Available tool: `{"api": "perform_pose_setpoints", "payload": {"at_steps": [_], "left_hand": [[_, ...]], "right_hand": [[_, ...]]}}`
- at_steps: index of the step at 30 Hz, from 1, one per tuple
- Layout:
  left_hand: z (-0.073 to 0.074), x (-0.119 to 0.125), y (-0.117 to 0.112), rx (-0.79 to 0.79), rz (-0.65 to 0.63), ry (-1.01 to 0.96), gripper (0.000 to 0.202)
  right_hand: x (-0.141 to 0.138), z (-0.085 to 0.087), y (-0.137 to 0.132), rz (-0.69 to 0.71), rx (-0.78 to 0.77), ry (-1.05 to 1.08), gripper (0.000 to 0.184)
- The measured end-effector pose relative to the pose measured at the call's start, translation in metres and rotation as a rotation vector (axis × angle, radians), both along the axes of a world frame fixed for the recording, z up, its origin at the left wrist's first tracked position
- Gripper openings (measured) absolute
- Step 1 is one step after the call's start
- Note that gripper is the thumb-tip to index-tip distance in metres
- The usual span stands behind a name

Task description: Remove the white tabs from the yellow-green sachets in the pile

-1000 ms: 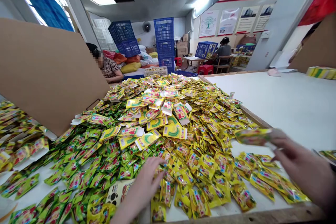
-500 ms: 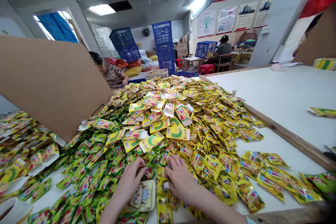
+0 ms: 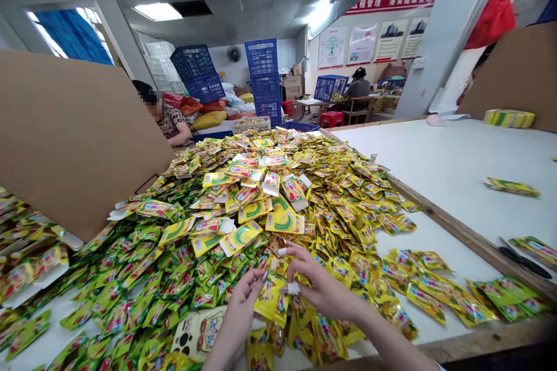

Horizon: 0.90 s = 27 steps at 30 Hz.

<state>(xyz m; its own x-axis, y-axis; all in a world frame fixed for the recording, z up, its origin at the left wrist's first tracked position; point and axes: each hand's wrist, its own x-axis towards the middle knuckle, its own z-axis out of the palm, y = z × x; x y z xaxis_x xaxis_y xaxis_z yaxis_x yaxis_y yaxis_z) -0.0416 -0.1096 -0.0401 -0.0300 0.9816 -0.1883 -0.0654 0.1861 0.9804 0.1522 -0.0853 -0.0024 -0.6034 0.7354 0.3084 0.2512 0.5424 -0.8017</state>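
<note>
My left hand (image 3: 244,299) pinches a yellow sachet (image 3: 273,302) between thumb and fingertips, low over the near edge of the pile. My right hand (image 3: 319,283) is just right of that sachet, thumb and forefinger apart, with white wraps on two fingertips. Its thumb tip is at the sachet's edge; whether it touches cannot be made out. A phone in a cartoon case (image 3: 202,330) lies partly behind my left wrist. Green sachets (image 3: 152,278) spread to the left, yellow sachets (image 3: 339,208) to the right. Flat yellow boxes (image 3: 241,236) lie on top in the middle.
A cardboard sheet (image 3: 82,139) stands at the left. On the right, a wooden strip (image 3: 452,232) borders the white table (image 3: 435,162), with scissors (image 3: 524,261) beside it. Blue crates (image 3: 261,78) stand behind. One person (image 3: 172,124) sits beyond the cardboard, another (image 3: 359,87) farther back.
My left hand has come up from the pile with a yellow sachet. My right hand has lifted and moved right, its fingers spreading. The camera view has turned slightly right.
</note>
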Motion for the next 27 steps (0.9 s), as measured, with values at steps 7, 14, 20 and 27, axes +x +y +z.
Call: {"api": "perform_pose_setpoints", "payload": {"at_steps": [7,14,20,27], "left_hand": [[0.007,0.011,-0.007,0.021,-0.047,0.000,0.056],[0.010,0.035,0.020,0.411,-0.060,0.461,0.041],[0.041,0.040,0.100,0.636,-0.275,0.640,0.055],[0.037,0.045,0.105,0.543,-0.334,0.559,0.033]], "right_hand": [[0.000,-0.011,-0.004,-0.061,-0.178,0.052,0.016],[-0.006,-0.031,-0.011,-0.165,-0.660,0.578,0.031],[0.034,-0.042,-0.009,-0.519,-0.588,0.595,0.036],[0.070,-0.029,-0.021,-0.630,-0.492,0.590,0.044]]}}
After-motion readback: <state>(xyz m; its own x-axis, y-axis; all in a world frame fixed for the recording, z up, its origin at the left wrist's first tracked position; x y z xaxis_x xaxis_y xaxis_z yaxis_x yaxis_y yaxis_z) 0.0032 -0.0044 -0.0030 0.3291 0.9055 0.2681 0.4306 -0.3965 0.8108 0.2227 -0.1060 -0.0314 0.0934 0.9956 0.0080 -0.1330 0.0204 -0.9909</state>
